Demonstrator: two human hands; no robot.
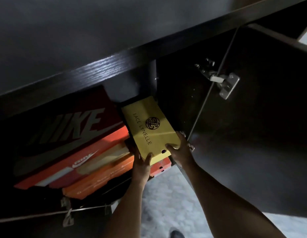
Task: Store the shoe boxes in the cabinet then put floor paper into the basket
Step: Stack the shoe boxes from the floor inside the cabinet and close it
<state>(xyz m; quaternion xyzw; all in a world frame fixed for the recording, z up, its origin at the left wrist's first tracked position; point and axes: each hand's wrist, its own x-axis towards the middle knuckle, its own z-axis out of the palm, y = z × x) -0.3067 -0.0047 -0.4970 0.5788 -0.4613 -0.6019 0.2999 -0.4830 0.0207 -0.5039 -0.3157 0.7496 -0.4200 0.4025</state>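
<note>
A yellow shoe box (pixel 147 127) with dark lettering lies half inside the dark cabinet (pixel 97 69), on top of an orange box (pixel 162 165). My left hand (pixel 142 162) grips its near left corner, thumb on the lid. My right hand (pixel 179 148) holds the near right corner. To the left, a large red box (pixel 70 127) with grey letters stands behind several orange and red boxes (pixel 90 170) stacked in the cabinet. No floor paper or basket is in view.
The cabinet's right door (pixel 252 126) stands open beside my right arm, with a metal hinge (pixel 223 81) on it. The left door's edge with hinges (pixel 68 213) lies low at the left. Pale speckled floor (pixel 166 203) shows between my arms.
</note>
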